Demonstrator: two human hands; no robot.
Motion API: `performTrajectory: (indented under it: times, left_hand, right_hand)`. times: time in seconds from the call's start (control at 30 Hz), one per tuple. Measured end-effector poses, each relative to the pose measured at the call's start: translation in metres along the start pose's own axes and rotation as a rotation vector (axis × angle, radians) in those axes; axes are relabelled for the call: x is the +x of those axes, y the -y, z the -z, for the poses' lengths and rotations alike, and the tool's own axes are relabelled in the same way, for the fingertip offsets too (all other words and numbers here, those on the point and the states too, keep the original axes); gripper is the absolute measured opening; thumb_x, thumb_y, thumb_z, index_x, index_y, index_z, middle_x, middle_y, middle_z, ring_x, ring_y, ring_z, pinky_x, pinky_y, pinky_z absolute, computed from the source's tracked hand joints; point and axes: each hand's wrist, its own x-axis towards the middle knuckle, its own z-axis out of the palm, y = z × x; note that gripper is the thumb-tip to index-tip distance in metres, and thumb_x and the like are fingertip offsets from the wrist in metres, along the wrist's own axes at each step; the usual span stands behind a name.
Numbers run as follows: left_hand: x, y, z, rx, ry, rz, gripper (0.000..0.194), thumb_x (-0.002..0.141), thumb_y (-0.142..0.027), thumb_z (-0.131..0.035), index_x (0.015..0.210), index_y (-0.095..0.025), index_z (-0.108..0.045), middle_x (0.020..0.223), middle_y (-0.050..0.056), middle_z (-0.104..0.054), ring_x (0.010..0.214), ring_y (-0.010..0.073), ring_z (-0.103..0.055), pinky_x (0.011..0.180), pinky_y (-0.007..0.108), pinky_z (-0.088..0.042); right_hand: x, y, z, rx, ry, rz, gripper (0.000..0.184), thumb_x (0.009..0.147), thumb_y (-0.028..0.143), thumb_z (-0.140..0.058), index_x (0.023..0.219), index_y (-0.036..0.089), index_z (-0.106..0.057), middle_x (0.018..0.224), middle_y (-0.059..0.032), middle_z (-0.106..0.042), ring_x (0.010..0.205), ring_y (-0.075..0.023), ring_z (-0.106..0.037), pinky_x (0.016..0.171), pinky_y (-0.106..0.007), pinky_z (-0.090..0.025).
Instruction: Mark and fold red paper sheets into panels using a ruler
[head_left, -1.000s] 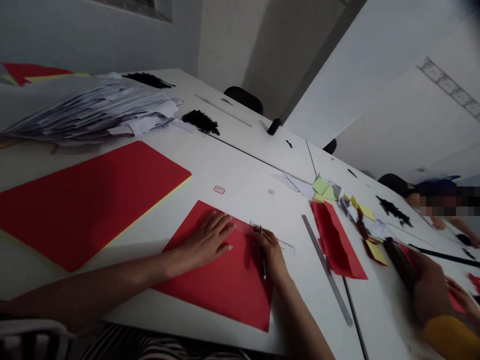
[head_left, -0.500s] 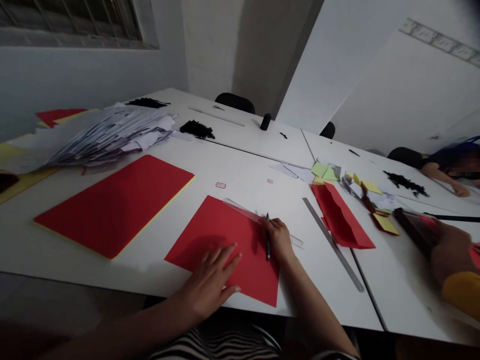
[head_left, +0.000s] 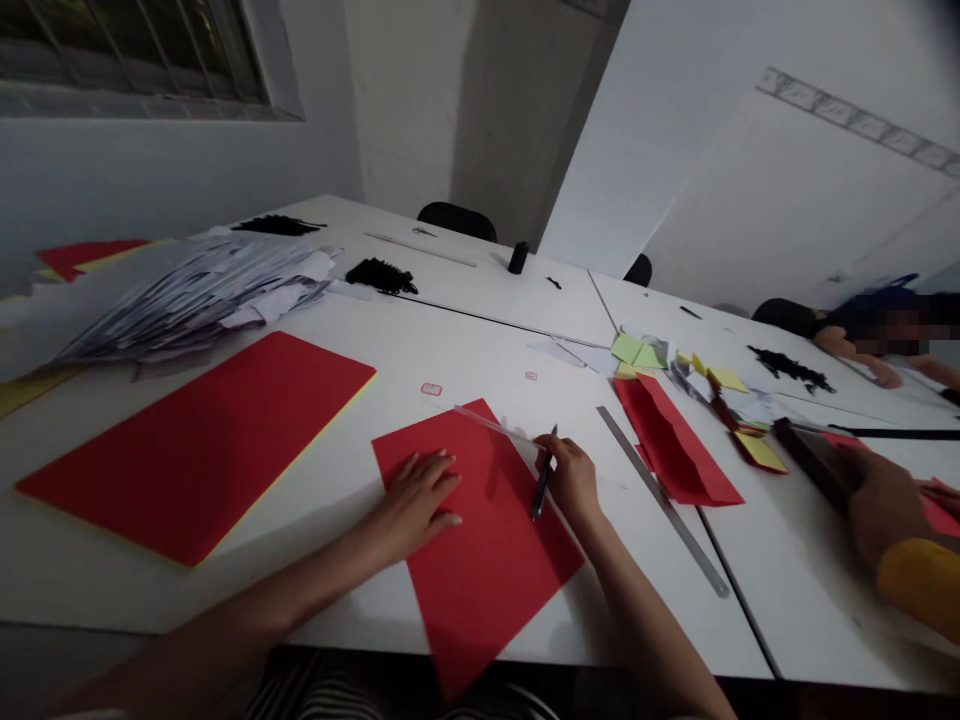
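Observation:
My left hand (head_left: 415, 507) lies flat on a red sheet of paper (head_left: 491, 565), fingers spread. The sheet sits askew, and its near corner reaches past the table's front edge. In my right hand (head_left: 574, 482) is a dark pen (head_left: 541, 488), slanting between the fingers above the sheet's right side. A clear ruler (head_left: 491, 425) runs from the sheet's far edge to the right fingertips, which seem to pinch it too; its far right part is blurred. To the left rests a stack of red paper (head_left: 202, 440) with yellow edges beneath.
Right of my hand lie a steel ruler (head_left: 664, 500) and a folded red paper piece (head_left: 675, 450). Paper scraps (head_left: 637, 350) are scattered behind them. A heap of white papers (head_left: 210, 290) stands back left. At right, a co-worker's hand (head_left: 889, 505) holds a dark object.
The red sheet has turned, its near corner swinging toward me over the edge. My left hand has shifted left with it. The right hand keeps the pen, now nearer the sheet's edge.

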Motion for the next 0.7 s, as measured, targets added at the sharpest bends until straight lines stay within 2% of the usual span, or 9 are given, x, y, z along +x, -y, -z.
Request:
performTrajectory:
  times: [0.13,0.27,0.37,0.43,0.5,0.57,0.63,0.7]
  left_hand:
    - [0.030,0.016,0.005,-0.037,0.038,-0.119,0.026,0.090,-0.028,-0.056,0.114,-0.018,-0.061,0.138,0.011,-0.053,0.136,0.0283,-0.041,0.111,0.051,-0.032]
    - [0.033,0.018,0.010,-0.050,0.094,-0.186,0.028,0.087,-0.025,-0.059,0.115,-0.019,-0.059,0.138,0.010,-0.052,0.135,0.0284,-0.041,0.110,0.049,-0.035]
    - [0.032,0.013,0.016,-0.076,0.096,-0.179,0.030,0.085,-0.022,-0.062,0.114,-0.020,-0.059,0.133,0.009,-0.055,0.131,0.0284,-0.044,0.107,0.049,-0.037]
    - [0.037,0.009,0.019,-0.096,0.085,-0.146,0.023,0.085,-0.021,-0.062,0.108,-0.019,-0.060,0.122,0.008,-0.061,0.121,0.0277,-0.051,0.102,0.047,-0.042]
    - [0.046,0.006,0.017,-0.106,0.063,-0.108,0.009,0.087,-0.022,-0.058,0.095,-0.018,-0.061,0.105,0.007,-0.063,0.103,0.0247,-0.058,0.092,0.044,-0.047]
    - [0.053,0.006,0.012,-0.089,0.015,-0.078,0.012,0.091,-0.023,-0.051,0.084,-0.018,-0.060,0.092,0.005,-0.062,0.086,0.0214,-0.058,0.082,0.041,-0.049]
    - [0.056,0.007,0.004,-0.064,-0.055,-0.069,0.018,0.094,-0.024,-0.045,0.085,-0.019,-0.060,0.090,0.005,-0.060,0.081,0.0200,-0.056,0.079,0.039,-0.049]
    - [0.054,0.012,-0.005,-0.058,-0.105,-0.072,0.018,0.095,-0.023,-0.043,0.098,-0.021,-0.061,0.097,0.005,-0.061,0.087,0.0203,-0.058,0.082,0.038,-0.050]
  right_hand:
    - [0.016,0.005,-0.005,0.035,0.022,0.096,0.036,0.077,0.000,-0.050,0.102,0.020,-0.066,0.084,-0.0046,-0.070,0.080,-0.0173,-0.064,0.070,-0.025,-0.045]
    - [0.029,0.008,-0.020,-0.019,0.086,0.194,0.033,0.080,-0.001,-0.049,0.101,0.019,-0.066,0.080,-0.0050,-0.071,0.085,-0.0189,-0.064,0.073,-0.027,-0.045]
    - [0.034,0.007,-0.032,-0.048,0.088,0.241,0.032,0.082,0.002,-0.051,0.104,0.019,-0.066,0.082,-0.0058,-0.072,0.087,-0.0208,-0.063,0.073,-0.029,-0.046]
    - [0.035,0.007,-0.040,-0.052,0.080,0.284,0.034,0.080,0.002,-0.053,0.106,0.019,-0.066,0.086,-0.0063,-0.073,0.091,-0.0225,-0.063,0.074,-0.030,-0.047]
    - [0.036,0.007,-0.045,-0.043,0.074,0.336,0.035,0.079,0.001,-0.055,0.108,0.019,-0.065,0.092,-0.0070,-0.073,0.097,-0.0235,-0.062,0.076,-0.032,-0.047]
    - [0.037,0.008,-0.049,-0.017,0.070,0.379,0.036,0.079,0.002,-0.057,0.110,0.020,-0.064,0.101,-0.0074,-0.073,0.100,-0.0233,-0.062,0.078,-0.033,-0.048]
    - [0.039,0.008,-0.051,0.023,0.051,0.401,0.036,0.081,0.002,-0.057,0.111,0.021,-0.064,0.107,-0.0069,-0.072,0.102,-0.0225,-0.061,0.079,-0.033,-0.049]
    - [0.041,0.006,-0.052,0.069,0.036,0.410,0.035,0.083,0.002,-0.055,0.111,0.022,-0.064,0.110,-0.0059,-0.072,0.104,-0.0217,-0.061,0.081,-0.033,-0.049]
